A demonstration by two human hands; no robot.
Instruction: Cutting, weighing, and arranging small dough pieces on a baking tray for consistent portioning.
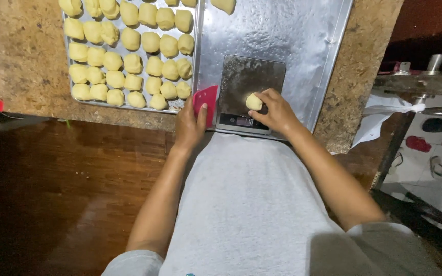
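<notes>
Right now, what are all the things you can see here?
Dough balls: dozens, pale yellow, in rows on the left tray.
Dough ball: one, yellow, on the scale.
Scale: one, dark, on the right tray.
Trays: two, silver, side by side on the counter.
Counter: one, speckled brown.
Scraper: one, red.
Sandals: several, floor at right.
Left hand: holds the scraper.
Right hand: grips the dough ball.

Scale [246, 84] on near edge of right tray [303, 41], tray on surface [21, 56]. Dough piece [253, 102] on scale, under right hand [277, 110] grip. Scraper [205, 102] just left of scale, in left hand [190, 125]. Left tray [67, 51] beside right tray, touching, filled with rows of dough balls [129, 56]. One dough lump [224, 5] at far edge of right tray. Sandals [436, 140] on floor, far right.
</notes>
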